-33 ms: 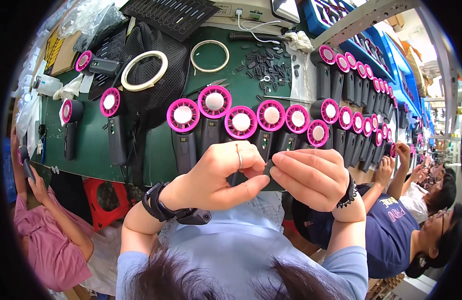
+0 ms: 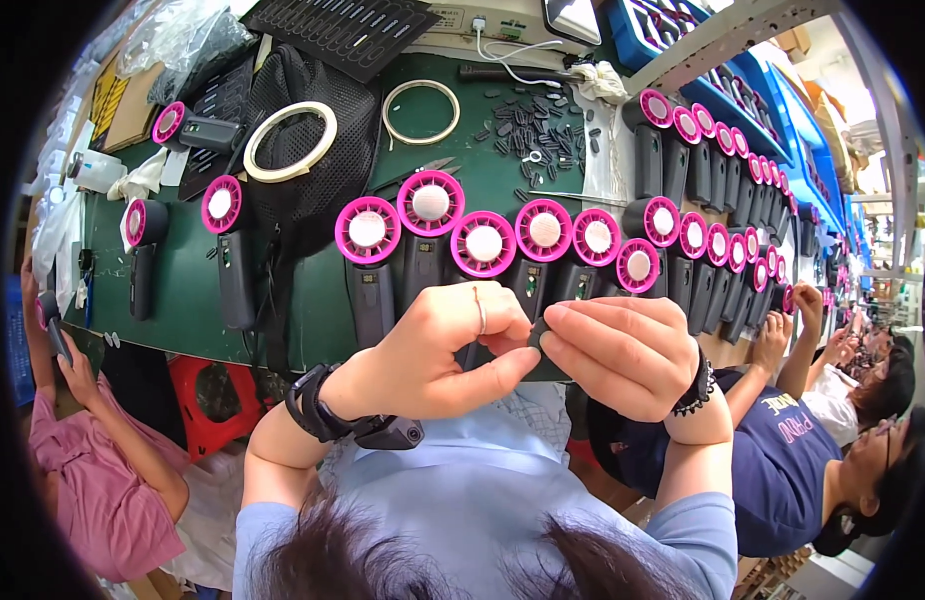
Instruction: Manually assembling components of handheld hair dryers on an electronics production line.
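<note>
Black fans with pink rings (image 2: 484,245) crowd our green table (image 2: 183,290), our left hand (image 2: 448,345) and right hand (image 2: 623,355) hide parts of a few, and little black bits (image 2: 528,130) lie farther back. Our right fingers press together on a small dark piece (image 2: 540,327) between our hands. Our left thumb and pointing finger curl close beside it, but we cannot tell if they pinch it.

Got a chunky cream ring, looks like a tape roll (image 2: 273,176), sitting on a black mesh bag (image 2: 338,110), plus a skinnier cream ring (image 2: 386,112) flat on the dark green counter (image 2: 183,270). Thin white cable (image 2: 480,45) loops near a crumpled white cloth (image 2: 599,82). There's a blue plastic bin (image 2: 621,40) at the back and a red plastic stool (image 2: 213,435) under the front edge.
</note>
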The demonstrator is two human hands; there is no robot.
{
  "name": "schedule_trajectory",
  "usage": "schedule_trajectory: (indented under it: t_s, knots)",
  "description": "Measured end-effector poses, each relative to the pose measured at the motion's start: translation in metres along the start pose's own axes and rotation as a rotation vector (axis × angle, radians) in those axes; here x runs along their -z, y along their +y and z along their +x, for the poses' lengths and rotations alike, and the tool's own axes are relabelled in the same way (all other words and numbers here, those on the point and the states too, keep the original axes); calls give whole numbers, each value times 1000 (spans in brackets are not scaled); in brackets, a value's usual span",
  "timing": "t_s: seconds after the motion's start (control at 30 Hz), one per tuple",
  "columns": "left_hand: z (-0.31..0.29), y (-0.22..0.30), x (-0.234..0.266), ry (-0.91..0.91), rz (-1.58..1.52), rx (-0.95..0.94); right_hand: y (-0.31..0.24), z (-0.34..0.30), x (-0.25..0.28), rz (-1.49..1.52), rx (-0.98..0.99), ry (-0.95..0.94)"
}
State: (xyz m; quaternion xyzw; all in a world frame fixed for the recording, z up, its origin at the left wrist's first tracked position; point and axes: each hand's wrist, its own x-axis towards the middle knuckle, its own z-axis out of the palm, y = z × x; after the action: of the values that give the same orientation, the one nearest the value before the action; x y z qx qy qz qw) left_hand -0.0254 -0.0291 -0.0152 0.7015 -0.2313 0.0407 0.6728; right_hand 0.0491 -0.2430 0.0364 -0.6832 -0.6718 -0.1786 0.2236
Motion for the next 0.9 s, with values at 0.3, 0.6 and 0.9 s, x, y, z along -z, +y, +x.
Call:
schedule_trajectory:
  t_s: [0.3,0.6,0.9]
  knots:
    - [-8,-11,-3,-90,-82,291,-15,-18,-17,234,-286,15]
    - [-13,-35,-25,-102,564,-148,-45,-53,-55,1139,-1158,340]
    - [-15,-45,-25,-137,912,-224,-4,-49,-47,747,-1230,201]
